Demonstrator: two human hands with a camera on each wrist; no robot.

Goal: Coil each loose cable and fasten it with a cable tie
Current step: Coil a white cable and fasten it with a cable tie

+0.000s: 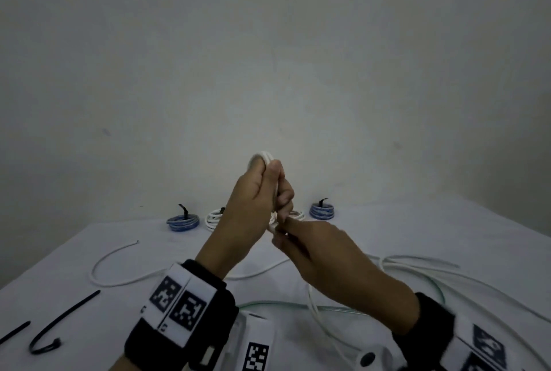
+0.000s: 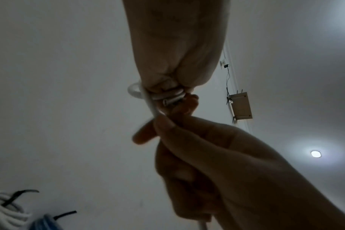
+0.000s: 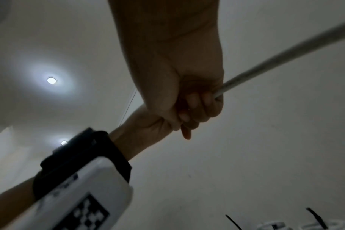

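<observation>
My left hand (image 1: 268, 188) is raised above the table and grips a small coil of white cable (image 1: 263, 158) whose loops stick out above the thumb. Just below it my right hand (image 1: 283, 232) pinches the same cable's free length between thumb and fingers. In the left wrist view the coil (image 2: 135, 91) bulges from the left hand (image 2: 167, 59), and the right hand (image 2: 167, 129) holds the strand (image 2: 151, 107) under it. In the right wrist view the cable (image 3: 286, 52) runs taut out of the right hand's (image 3: 199, 107) curled fingers.
Tied coils stand by the wall: a blue one (image 1: 182, 221), a white one (image 1: 215, 217), another blue one (image 1: 321, 211). Loose black cable ties (image 1: 64, 323) lie front left. More white cable (image 1: 119, 263) and a clear greenish cable (image 1: 298, 306) sprawl over the white table (image 1: 447, 221).
</observation>
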